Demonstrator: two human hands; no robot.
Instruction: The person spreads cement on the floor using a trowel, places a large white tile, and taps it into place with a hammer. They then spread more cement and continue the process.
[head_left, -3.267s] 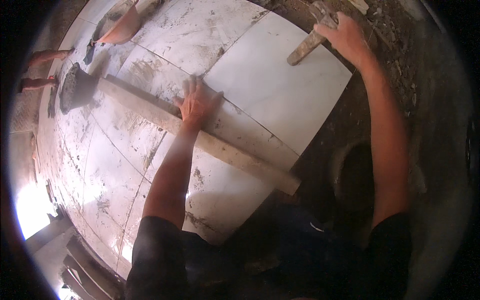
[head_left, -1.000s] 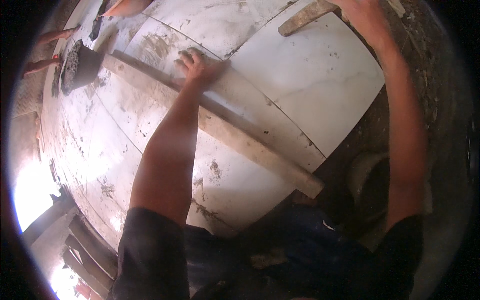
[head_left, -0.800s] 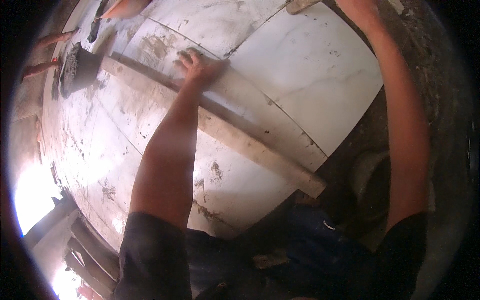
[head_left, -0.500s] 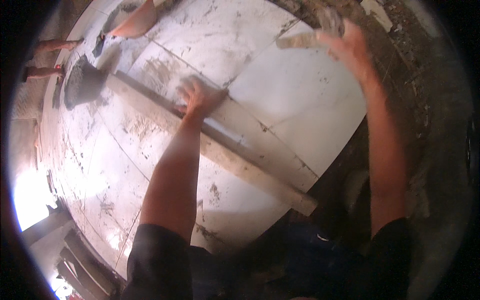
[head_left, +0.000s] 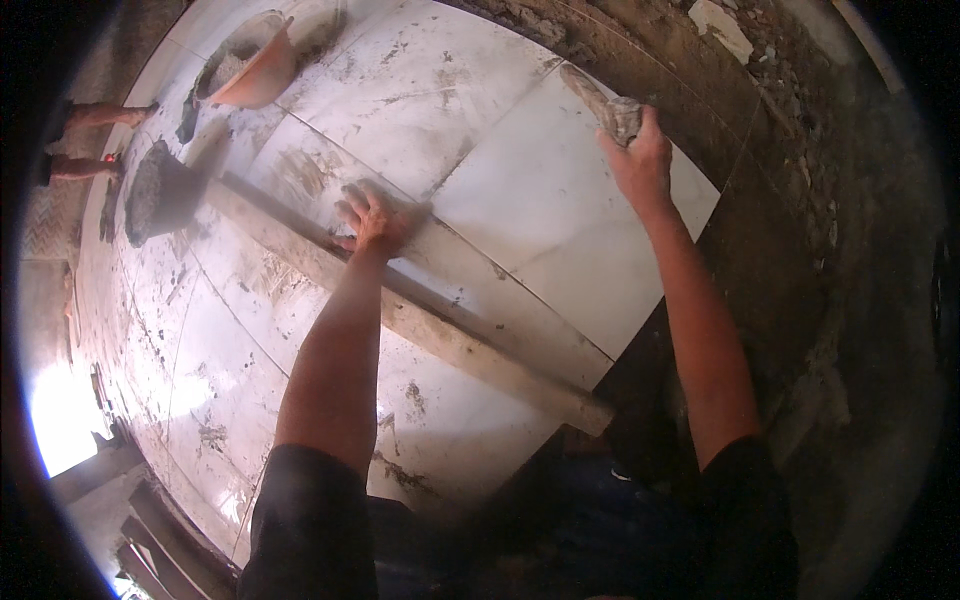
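Note:
My left hand point(head_left: 372, 218) lies with fingers spread on a dusty white tile, just beyond a long wooden bar point(head_left: 465, 335) that crosses the tiled floor diagonally under my forearm. My right hand point(head_left: 640, 160) grips a hammer-like tool point(head_left: 598, 100) near its lumpy grey head; its wooden handle points up-left over the far corner of a cleaner white tile point(head_left: 545, 200) at the edge of the tiling. Whether the handle touches the tile I cannot tell.
An orange basin point(head_left: 255, 75) with grey mix and a dark, mortar-caked container point(head_left: 155, 195) stand on the tiles at upper left. Another person's bare limbs point(head_left: 85, 165) show at the left rim. Dark rubble-strewn ground point(head_left: 790, 190) borders the tiles at right. Boards point(head_left: 165, 535) lie at lower left.
My right hand and the tool have come down and left onto the cleaner tile's far part, after being higher and farther right. My left hand stays spread on the tile as the view shifts.

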